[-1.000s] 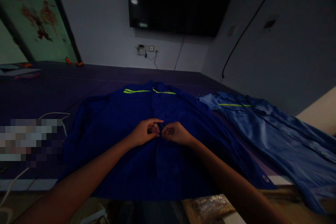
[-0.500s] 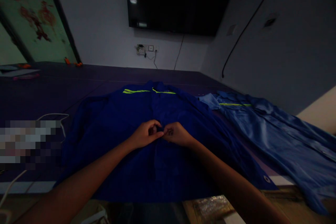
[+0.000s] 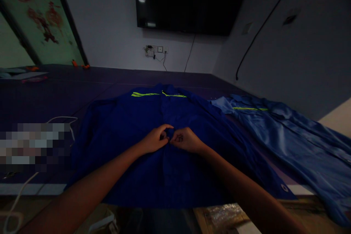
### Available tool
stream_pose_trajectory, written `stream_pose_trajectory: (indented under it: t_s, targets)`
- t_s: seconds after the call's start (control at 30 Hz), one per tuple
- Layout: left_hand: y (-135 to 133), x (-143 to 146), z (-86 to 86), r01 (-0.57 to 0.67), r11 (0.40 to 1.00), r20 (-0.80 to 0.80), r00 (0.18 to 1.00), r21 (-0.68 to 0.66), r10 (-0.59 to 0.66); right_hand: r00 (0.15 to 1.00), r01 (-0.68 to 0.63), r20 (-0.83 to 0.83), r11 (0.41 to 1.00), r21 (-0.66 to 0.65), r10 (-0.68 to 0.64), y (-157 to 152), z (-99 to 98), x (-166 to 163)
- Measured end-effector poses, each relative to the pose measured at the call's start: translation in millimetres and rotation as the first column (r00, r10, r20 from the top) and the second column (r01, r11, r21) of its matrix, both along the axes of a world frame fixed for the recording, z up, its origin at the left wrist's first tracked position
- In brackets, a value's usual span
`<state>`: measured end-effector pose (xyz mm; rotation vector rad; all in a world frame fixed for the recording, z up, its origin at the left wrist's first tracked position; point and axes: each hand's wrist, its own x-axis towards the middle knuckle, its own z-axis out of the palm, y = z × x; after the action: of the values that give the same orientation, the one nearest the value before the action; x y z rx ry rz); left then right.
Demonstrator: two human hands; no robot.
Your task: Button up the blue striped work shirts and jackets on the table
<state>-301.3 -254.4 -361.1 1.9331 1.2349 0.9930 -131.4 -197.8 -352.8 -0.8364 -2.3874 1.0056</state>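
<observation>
"Where is the blue jacket (image 3: pixel 128 120) laid?"
"Mid-frame; its front is touched by a half-curled left hand (image 3: pixel 155 139) and pinched right hand (image 3: pixel 188 140), any grip hidden."
"What is done?"
"It is spread out; any opening left cannot be judged."

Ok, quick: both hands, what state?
Left hand: partly open at the dark blue garment; any grip cannot be told.
Right hand: closed, apparently pinching the dark blue garment.
</observation>
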Motion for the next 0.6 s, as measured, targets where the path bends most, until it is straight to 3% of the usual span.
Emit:
stream_pose_trajectory:
  t_s: [0.3, 0.5, 0.6]
  targets:
    - [1.8, -1.5, -2.0, -0.001, 1.0, 0.036, 0.999, 0.006, 0.001, 0.999, -0.028, 0.049, 0.997, 0.073, 0.024, -4.0, 6.2, -1.5]
    - [3.8, -1.5, -5.4, 0.026, 0.999, 0.068, 0.997, 0.024, -0.028, 0.985, -0.049, 0.171, 0.924, 0.379, -0.018, -5.1, 7.0, 0.8]
    - [4.3, -1.9, -7.5, 0.045, 0.999, 0.074, 0.996, 0.03, -0.047, 0.986, -0.066, 0.165, 0.885, 0.46, -0.012, -5.7, 5.7, 1.3]
